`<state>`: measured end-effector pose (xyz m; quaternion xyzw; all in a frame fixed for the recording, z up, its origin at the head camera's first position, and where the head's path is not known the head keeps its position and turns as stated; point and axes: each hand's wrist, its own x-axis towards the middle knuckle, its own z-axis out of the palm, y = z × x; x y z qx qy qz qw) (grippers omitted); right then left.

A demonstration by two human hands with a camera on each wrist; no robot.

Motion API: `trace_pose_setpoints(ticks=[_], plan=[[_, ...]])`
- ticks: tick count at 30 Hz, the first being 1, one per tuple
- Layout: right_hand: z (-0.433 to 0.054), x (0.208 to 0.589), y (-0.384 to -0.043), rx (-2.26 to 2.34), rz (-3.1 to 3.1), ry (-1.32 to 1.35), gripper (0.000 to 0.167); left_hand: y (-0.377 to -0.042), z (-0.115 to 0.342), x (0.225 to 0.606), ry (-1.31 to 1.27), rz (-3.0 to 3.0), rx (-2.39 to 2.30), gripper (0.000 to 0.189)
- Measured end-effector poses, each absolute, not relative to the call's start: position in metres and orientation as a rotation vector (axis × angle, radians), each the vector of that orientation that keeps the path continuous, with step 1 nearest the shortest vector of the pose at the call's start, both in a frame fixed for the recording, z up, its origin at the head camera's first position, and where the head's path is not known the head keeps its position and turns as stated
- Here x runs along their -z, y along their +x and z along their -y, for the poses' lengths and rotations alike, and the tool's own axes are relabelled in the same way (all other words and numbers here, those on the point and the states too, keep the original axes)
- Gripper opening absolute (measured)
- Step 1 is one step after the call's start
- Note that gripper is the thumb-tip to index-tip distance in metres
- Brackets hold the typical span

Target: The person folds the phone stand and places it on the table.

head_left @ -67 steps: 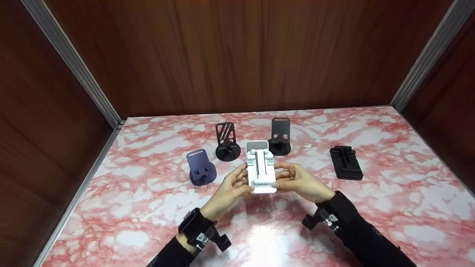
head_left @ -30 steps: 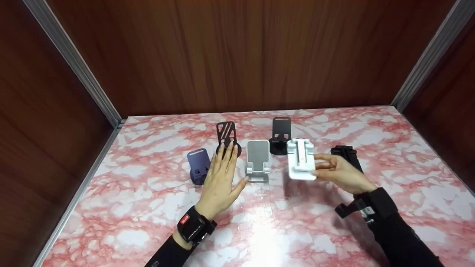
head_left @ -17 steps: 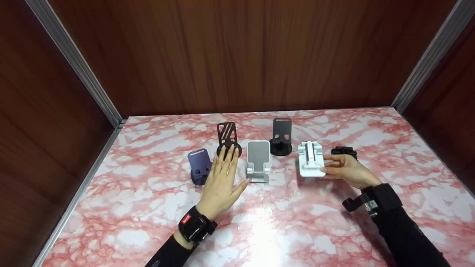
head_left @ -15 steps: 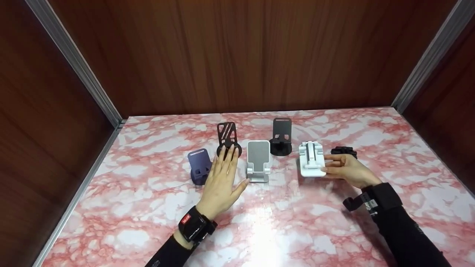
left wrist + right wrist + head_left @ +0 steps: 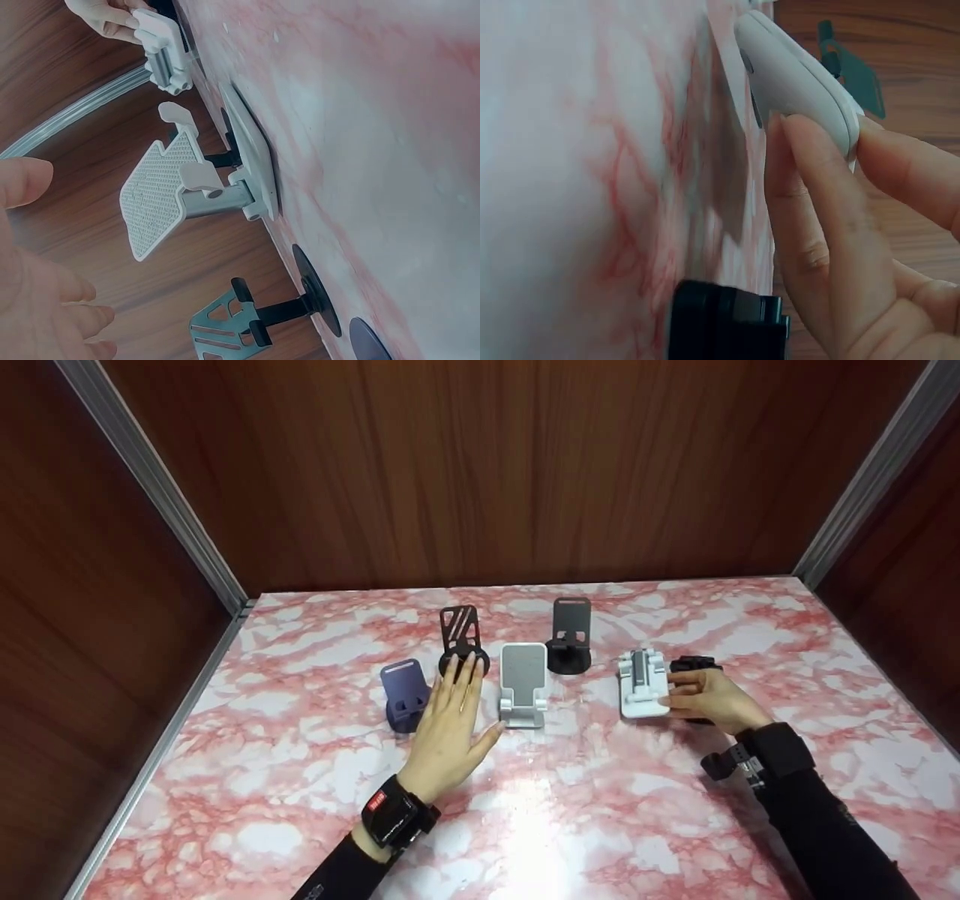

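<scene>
My right hand [image 5: 716,701] pinches a white folded phone stand [image 5: 643,690] by its right edge. In the right wrist view, thumb and fingers grip the stand's rounded base [image 5: 799,82], which sits slightly tilted just off the tabletop. Behind that hand lies a black folded phone stand [image 5: 694,663], mostly hidden by it. My left hand [image 5: 444,735] is spread with straight fingers and holds nothing. Just right of it stands an unfolded white phone stand [image 5: 523,679] with a grey pad; in the left wrist view its textured pad [image 5: 159,196] is apart from the fingers.
A purple phone stand [image 5: 405,694] is left of my left hand. Beyond the fingertips is a black slotted stand [image 5: 460,630], and a dark grey stand [image 5: 571,634] rises at the back. Wooden panels [image 5: 510,472] wall in the marbled red-and-white table [image 5: 300,787].
Both hands held the folded white stand at first. The left hand let go and spread out on the left. My right hand carried the stand rightward and lowered it near the black folded one.
</scene>
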<state>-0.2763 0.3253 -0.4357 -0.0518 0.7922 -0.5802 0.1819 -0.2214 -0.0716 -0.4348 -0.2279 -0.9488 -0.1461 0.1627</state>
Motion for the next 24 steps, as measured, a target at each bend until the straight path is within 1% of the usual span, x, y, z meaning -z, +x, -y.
trace_pose_setpoints(ticks=[5, 16, 24], plan=[[-0.326, 0.436, -0.28, 1.603, -2.253, -0.124, 0.071, -0.221, 0.072, 0.435, -0.656, 2.707, 0.424, 0.081], [-0.323, 0.43, -0.279, 1.505, -2.347, -0.146, 0.066, -0.222, 0.071, 0.435, -0.659, 2.721, 0.461, 0.081], [-0.316, 0.43, -0.275, 1.305, -2.53, -0.179, 0.06, -0.221, 0.07, 0.435, -0.669, 2.734, 0.504, 0.081]])
